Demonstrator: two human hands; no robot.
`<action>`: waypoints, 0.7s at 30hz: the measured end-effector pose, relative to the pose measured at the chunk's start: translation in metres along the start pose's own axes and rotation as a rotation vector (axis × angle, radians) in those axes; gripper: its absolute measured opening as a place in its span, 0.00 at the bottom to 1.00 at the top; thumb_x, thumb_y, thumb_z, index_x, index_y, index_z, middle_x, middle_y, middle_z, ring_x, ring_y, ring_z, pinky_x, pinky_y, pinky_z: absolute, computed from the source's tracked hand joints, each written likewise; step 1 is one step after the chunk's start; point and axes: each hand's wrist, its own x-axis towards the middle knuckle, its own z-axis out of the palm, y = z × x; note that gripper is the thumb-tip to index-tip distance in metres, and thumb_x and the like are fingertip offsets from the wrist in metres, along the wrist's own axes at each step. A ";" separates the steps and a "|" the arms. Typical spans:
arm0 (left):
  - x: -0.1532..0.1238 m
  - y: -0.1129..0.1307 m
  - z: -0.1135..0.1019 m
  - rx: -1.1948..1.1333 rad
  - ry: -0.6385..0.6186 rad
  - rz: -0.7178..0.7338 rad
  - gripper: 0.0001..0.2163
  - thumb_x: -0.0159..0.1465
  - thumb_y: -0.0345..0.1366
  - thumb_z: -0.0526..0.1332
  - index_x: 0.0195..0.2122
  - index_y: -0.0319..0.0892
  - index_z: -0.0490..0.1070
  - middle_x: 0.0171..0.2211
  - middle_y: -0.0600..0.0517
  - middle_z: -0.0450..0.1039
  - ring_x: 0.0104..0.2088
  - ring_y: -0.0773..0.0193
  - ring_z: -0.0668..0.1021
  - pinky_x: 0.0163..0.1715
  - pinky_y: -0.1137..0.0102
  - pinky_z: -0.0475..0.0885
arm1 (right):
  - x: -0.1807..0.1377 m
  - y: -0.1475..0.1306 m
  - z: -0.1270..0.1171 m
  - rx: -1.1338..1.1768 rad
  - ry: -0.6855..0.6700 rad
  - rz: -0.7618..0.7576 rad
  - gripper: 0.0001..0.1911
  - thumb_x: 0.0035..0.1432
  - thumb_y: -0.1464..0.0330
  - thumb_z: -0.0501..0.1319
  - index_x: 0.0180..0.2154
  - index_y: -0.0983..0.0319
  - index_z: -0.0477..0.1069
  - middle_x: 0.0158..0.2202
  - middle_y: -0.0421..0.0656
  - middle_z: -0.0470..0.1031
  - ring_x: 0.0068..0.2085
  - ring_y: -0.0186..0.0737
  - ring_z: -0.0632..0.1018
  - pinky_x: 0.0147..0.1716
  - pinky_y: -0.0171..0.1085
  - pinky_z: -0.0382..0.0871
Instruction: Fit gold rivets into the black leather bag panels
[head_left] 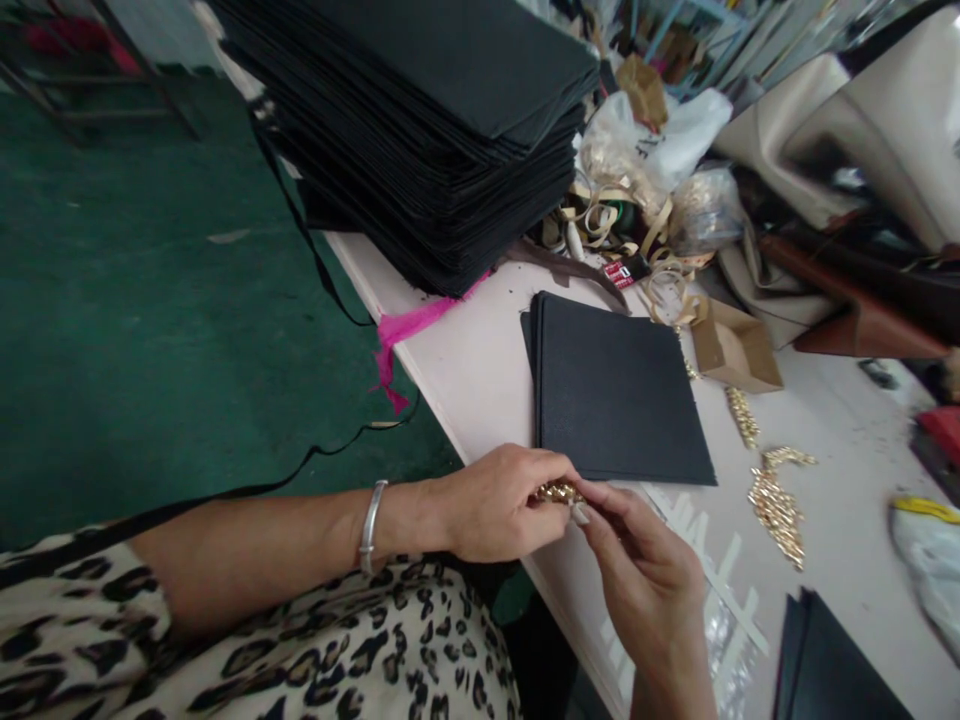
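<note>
My left hand (499, 505), with a silver bangle (372, 525) on its wrist, is closed round a gold metal chain (559, 493). Only a short shiny stretch shows between the fingers. The fingertips of my right hand (649, 570) meet those of the left at the chain's end and pinch there. Both hands are in front of a small stack of square black panels (622, 395), over the table's near edge. To the right, more gold chain lies in a loose heap (778, 510), and a shorter length (742, 415) rests by a small cardboard box (735, 345).
A tall stack of black sheets (427, 130) stands at the table's left edge, a pink strip (412, 325) hanging below it. Plastic bags (645, 140) and tangled strips crowd the back. White tape strips (720, 590) and more black panels (832, 665) lie at the near right.
</note>
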 end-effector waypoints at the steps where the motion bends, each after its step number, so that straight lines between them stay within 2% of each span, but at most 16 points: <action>1: 0.000 0.000 -0.001 -0.034 -0.009 -0.024 0.12 0.60 0.28 0.56 0.43 0.36 0.75 0.27 0.55 0.70 0.26 0.69 0.69 0.26 0.73 0.62 | 0.000 0.000 -0.002 0.024 -0.019 -0.003 0.15 0.63 0.72 0.62 0.49 0.50 0.75 0.45 0.37 0.80 0.45 0.35 0.80 0.43 0.32 0.74; 4: -0.001 -0.002 0.000 -0.159 -0.012 -0.112 0.10 0.63 0.31 0.56 0.43 0.37 0.74 0.28 0.55 0.71 0.28 0.69 0.70 0.28 0.73 0.63 | 0.001 -0.001 -0.004 0.072 -0.068 -0.005 0.15 0.63 0.73 0.62 0.47 0.49 0.76 0.43 0.37 0.79 0.44 0.33 0.79 0.43 0.31 0.74; 7: 0.000 -0.006 0.004 -0.264 0.006 -0.171 0.08 0.62 0.32 0.58 0.40 0.37 0.74 0.27 0.56 0.70 0.26 0.70 0.68 0.27 0.74 0.62 | 0.000 -0.002 -0.004 0.070 -0.085 0.001 0.15 0.64 0.73 0.62 0.48 0.49 0.76 0.44 0.37 0.80 0.45 0.33 0.79 0.44 0.30 0.74; 15: 0.005 -0.011 0.010 -0.501 0.017 -0.253 0.07 0.59 0.33 0.62 0.37 0.37 0.74 0.27 0.55 0.72 0.26 0.71 0.69 0.27 0.74 0.61 | -0.005 0.000 -0.008 -0.053 -0.009 0.065 0.15 0.61 0.70 0.64 0.48 0.48 0.77 0.43 0.35 0.82 0.42 0.35 0.82 0.43 0.33 0.77; 18: 0.005 -0.011 0.009 -0.534 -0.017 -0.280 0.09 0.58 0.34 0.63 0.38 0.36 0.75 0.28 0.55 0.72 0.27 0.70 0.71 0.29 0.74 0.63 | -0.006 -0.001 -0.008 -0.078 0.001 0.049 0.14 0.60 0.70 0.65 0.47 0.49 0.78 0.42 0.35 0.83 0.41 0.36 0.83 0.42 0.33 0.78; 21: 0.006 -0.011 0.009 -0.528 0.000 -0.282 0.09 0.57 0.34 0.63 0.37 0.35 0.75 0.27 0.56 0.71 0.26 0.71 0.70 0.28 0.74 0.62 | -0.005 -0.003 -0.008 -0.092 0.004 0.019 0.14 0.61 0.71 0.64 0.46 0.50 0.78 0.43 0.35 0.83 0.41 0.35 0.83 0.41 0.31 0.78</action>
